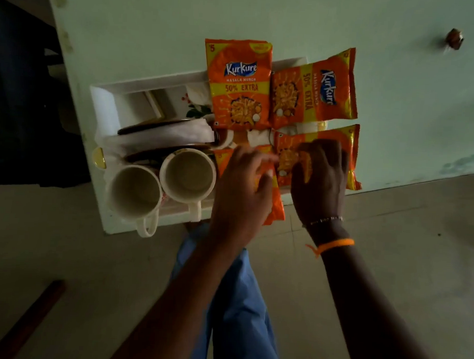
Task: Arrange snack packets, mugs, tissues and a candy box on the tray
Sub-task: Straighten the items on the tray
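Observation:
A white tray (pixel 103 103) lies on a pale green table (pixel 398 77). Two cream mugs (pixel 133 193) (pixel 188 174) stand at its near left, with white tissues (pixel 161 136) behind them. Two orange snack packets lie at the tray's far side, one upright (pixel 238 81) and one sideways (pixel 313 93). My right hand (pixel 320 177) grips a third packet (pixel 351 157) from above with curled fingers. My left hand (pixel 243 185) covers a fourth packet (pixel 276 208) at the near edge and pinches its far side. I cannot make out a candy box for certain.
A small brown object (pixel 454 39) sits far right on the table. A yellow item (pixel 98 157) pokes out at the tray's left rim. A dark chair (pixel 22 102) stands left of the table. My blue trouser leg (pixel 236 301) and a reddish stick (pixel 26 319) are over the floor.

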Demonstrator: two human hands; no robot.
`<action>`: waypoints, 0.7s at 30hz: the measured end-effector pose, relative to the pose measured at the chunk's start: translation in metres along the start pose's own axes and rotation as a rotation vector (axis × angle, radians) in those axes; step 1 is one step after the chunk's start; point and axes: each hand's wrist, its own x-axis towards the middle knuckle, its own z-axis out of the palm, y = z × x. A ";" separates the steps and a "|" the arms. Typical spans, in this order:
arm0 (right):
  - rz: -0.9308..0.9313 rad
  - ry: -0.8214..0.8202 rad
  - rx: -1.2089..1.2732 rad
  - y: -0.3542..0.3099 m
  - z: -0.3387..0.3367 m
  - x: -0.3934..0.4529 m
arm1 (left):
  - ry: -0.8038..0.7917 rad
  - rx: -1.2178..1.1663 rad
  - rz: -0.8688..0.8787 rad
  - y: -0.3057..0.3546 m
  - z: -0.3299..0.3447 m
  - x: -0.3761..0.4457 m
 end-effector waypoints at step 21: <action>1.175 -0.318 0.784 0.005 0.034 -0.021 | 0.442 -0.780 -0.839 -0.160 -0.084 -0.070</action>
